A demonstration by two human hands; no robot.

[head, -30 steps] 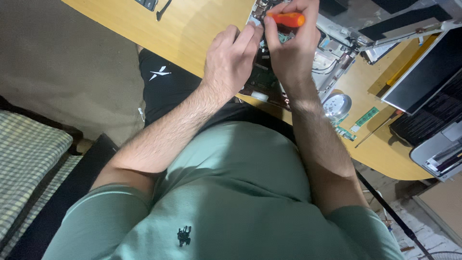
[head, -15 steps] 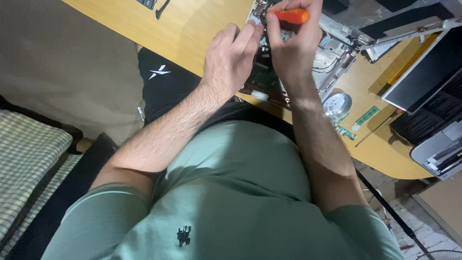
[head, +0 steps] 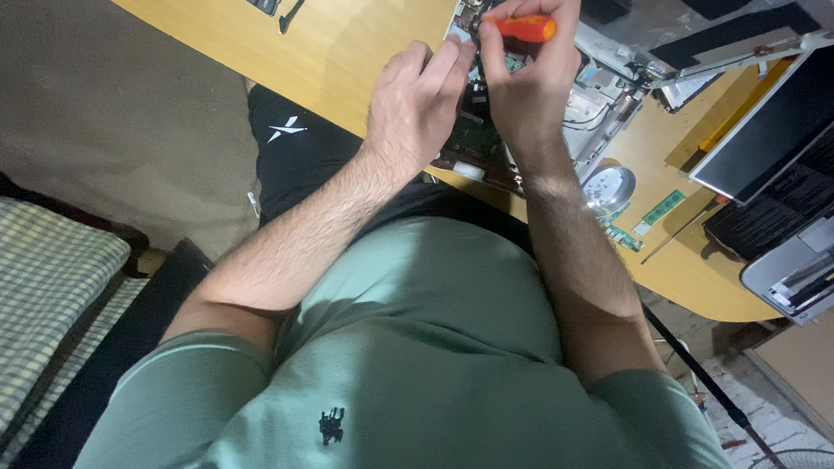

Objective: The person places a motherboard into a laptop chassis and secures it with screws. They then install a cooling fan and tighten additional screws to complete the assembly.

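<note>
Your right hand (head: 526, 82) was closed round an orange-handled screwdriver (head: 524, 29), held over the opened laptop chassis (head: 599, 91) at the table (head: 347, 52) edge. Your left hand (head: 415, 104) lay beside it w/ fingers half curled on the circuit board (head: 469, 139); can't tell if it gripped anything. Both hands hid most of the board. Nearby: round metal disc (head: 608, 187), green memory stick (head: 664, 208), 2nd laptop (head: 773, 156).

Person seen from above. Left hand (head: 417, 108) and right hand (head: 530, 87) are bare, without gloves, rings or a watch; behind each, a bare, hairy forearm runs back to a short sleeve. Sage-green T-shirt (head: 417, 347) with small dark chest emblem (head: 331, 426). Black trousers (head: 295, 152) with white mark, below the left hand.
</note>
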